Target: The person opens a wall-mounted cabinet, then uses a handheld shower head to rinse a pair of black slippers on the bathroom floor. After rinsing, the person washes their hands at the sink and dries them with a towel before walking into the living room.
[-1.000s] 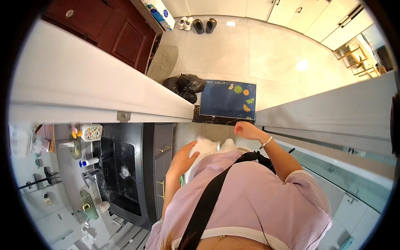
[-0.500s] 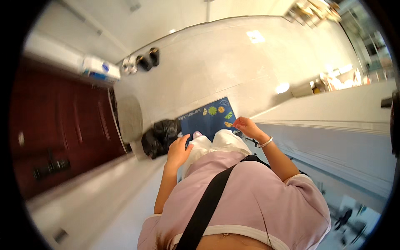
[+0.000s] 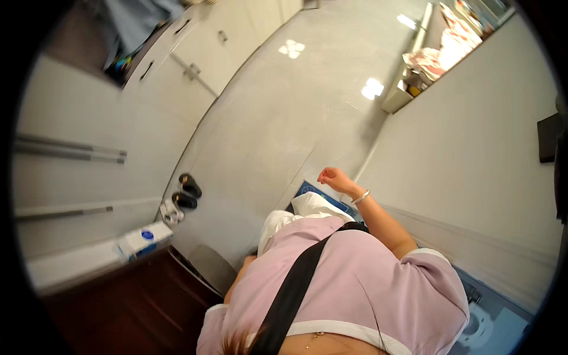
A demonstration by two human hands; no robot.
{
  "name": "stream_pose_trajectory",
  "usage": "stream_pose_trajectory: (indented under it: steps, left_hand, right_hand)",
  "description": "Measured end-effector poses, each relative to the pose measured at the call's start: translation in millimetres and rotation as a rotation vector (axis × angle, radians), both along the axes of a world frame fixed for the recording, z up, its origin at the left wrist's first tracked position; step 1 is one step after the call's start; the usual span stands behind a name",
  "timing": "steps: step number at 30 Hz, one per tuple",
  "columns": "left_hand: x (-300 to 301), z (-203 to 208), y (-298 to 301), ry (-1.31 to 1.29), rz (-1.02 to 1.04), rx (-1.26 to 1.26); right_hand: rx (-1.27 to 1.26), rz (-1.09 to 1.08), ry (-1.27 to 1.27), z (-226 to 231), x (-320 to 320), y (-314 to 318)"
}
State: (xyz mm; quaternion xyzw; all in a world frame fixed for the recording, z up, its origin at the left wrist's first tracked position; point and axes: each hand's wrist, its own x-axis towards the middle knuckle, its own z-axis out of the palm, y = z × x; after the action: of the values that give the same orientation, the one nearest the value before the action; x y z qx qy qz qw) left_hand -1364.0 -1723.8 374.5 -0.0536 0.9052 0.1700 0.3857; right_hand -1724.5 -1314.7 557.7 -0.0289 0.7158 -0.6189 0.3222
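Note:
My right hand (image 3: 335, 179), a pale bangle (image 3: 361, 196) on its wrist, is held in front of my body above the dark blue floor mat (image 3: 322, 195). Its fingers are loosely bent and a little apart, and nothing shows in them. Down at my left side, most of my left hand (image 3: 249, 259) is hidden behind my pink shirt (image 3: 331, 266); its fingers cannot be seen. That hand is nearest to the round grey mat (image 3: 212, 267). A black strap (image 3: 299, 287) crosses my chest.
A dark red door (image 3: 130, 302) stands at the lower left, with a white and blue box (image 3: 145, 238) by it. Black shoes (image 3: 189, 186) and white shoes (image 3: 171, 212) sit near the pale cabinets (image 3: 207, 47). A white wall (image 3: 461, 130) rises on my right.
The view has turned, moving the door toward the lower left and bringing more cabinets into sight. My left hand has dropped to my side; the black bag is out of view.

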Motion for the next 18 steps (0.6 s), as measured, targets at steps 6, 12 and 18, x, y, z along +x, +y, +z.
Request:
stream_pose_trajectory:
  steps: [6, 12, 18]
  left_hand:
    - [-186, 8, 11, -0.201, 0.479, 0.165]
    - [-447, 22, -8, -0.158, 0.397, 0.203]
    - [-768, 61, 51, -0.23, 0.46, 0.353]
  right_hand:
    - [0.053, -0.308, 0.01, -15, -110, 57]
    - [0.261, -0.604, -0.067, -77, -187, 99]
    - [0.485, -0.959, -0.486, -140, -157, 140]
